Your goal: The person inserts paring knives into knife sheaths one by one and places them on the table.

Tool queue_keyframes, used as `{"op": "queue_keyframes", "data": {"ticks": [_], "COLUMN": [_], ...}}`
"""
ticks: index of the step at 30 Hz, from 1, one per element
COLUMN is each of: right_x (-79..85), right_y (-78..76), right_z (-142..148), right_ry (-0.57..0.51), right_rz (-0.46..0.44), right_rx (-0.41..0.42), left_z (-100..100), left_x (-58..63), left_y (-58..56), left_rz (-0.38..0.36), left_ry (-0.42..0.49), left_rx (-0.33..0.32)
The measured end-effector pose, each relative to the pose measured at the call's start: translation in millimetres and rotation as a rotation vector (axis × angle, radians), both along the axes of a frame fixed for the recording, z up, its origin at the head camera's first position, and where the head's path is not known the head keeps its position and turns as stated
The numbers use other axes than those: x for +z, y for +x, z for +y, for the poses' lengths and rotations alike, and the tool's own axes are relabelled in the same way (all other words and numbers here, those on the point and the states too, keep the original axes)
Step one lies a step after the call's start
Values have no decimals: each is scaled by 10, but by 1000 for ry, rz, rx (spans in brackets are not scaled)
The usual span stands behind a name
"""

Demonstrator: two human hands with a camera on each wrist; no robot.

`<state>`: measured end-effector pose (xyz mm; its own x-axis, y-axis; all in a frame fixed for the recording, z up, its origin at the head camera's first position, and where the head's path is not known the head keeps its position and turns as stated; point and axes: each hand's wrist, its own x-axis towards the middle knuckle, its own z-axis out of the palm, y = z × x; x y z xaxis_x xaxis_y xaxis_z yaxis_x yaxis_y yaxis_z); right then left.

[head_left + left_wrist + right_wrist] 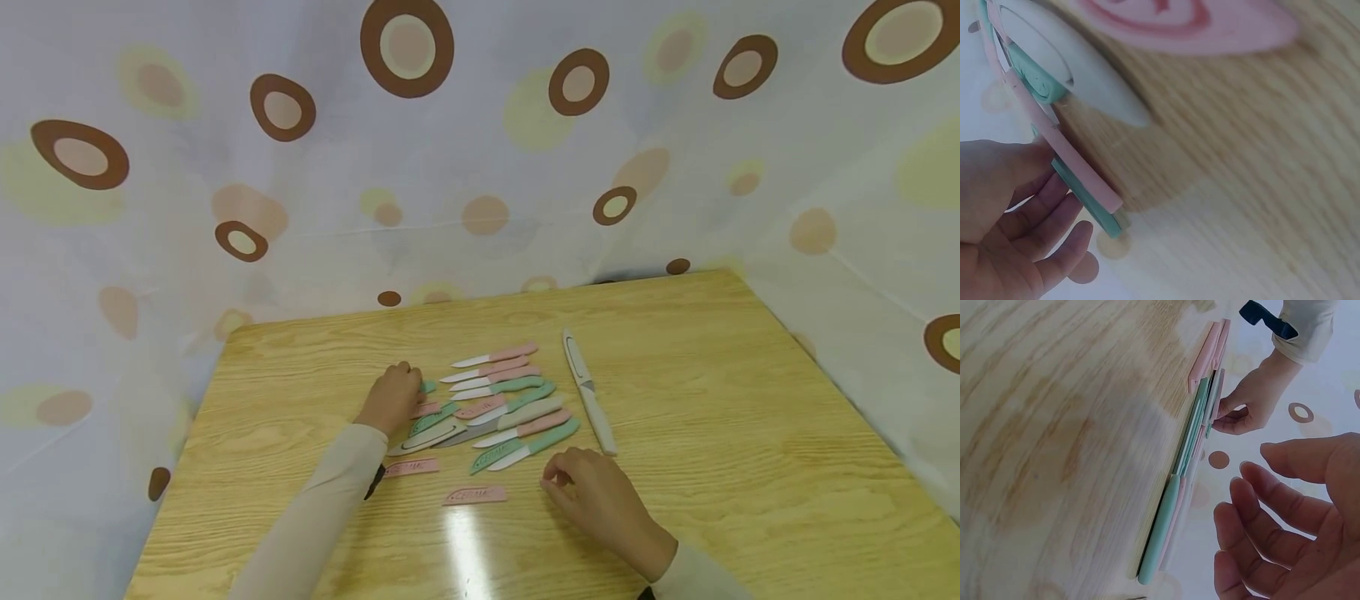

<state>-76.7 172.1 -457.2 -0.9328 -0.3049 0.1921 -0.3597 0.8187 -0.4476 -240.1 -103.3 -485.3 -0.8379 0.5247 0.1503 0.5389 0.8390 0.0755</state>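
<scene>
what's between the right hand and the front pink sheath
In the head view, just bare table lies between the right hand and the front pink sheath.

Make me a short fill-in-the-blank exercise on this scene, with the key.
1. In the head view, the sheathed knife lies to the ____ of the unsheathed knives.
2. In that view, the sheath nearest the bottom edge is colored ____.
3. The right hand is holding ____.
4. The handle of the unsheathed knife nearest the right hand is colored ____.

Missing words: right; pink; nothing; green.
</scene>
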Motion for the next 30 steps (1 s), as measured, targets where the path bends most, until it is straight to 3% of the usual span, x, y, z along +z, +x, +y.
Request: {"op": "queue_keyframes", "data": {"ticks": [11,19,30], "right_x": [-25,-23,-32], "right_y": [27,25,11], "right_z": [-24,-22,-36], "right_ry": [-21,-43,-60], "right_rz": [-29,-48,-69], "right_rx": [9,22,16], "left_z": [7,25,-81], "left_x": [56,86,-87], "left_y": [68,64,-18], "left_rz": [-1,10,48], "left_ry": [9,-38,-19], "left_rx": [0,-3,-20]}}
